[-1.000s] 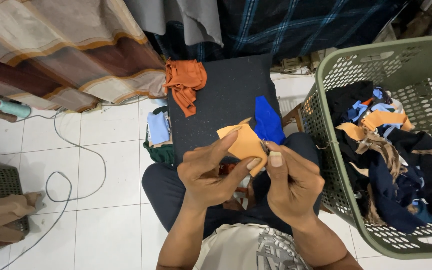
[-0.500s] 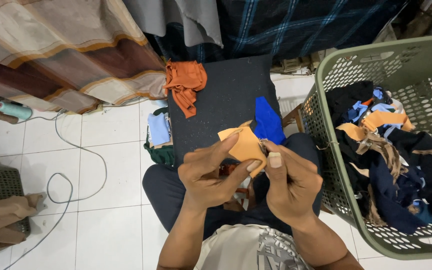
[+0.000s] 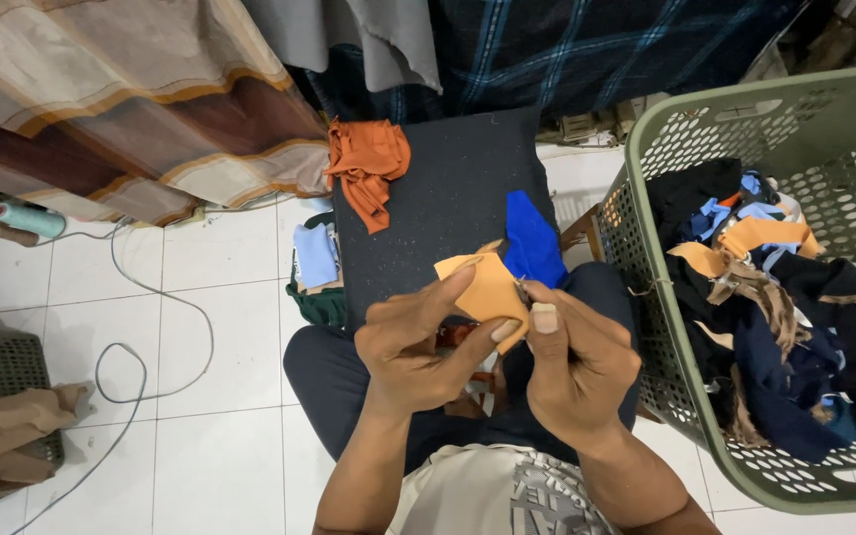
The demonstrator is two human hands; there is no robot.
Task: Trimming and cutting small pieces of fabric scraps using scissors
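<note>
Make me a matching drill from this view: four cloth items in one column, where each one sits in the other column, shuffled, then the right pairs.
Things:
1. light orange scrap
2. rust-orange cloth
3. blue piece
4. pale blue fabric

Places:
A. on the floor tiles beside the dark board's left edge
B. lying flat on the board, just beyond the hands
C. held between the left hand and the right hand
D. bunched at the board's far left corner

Pairs: 1-C, 2-D, 3-B, 4-A
</note>
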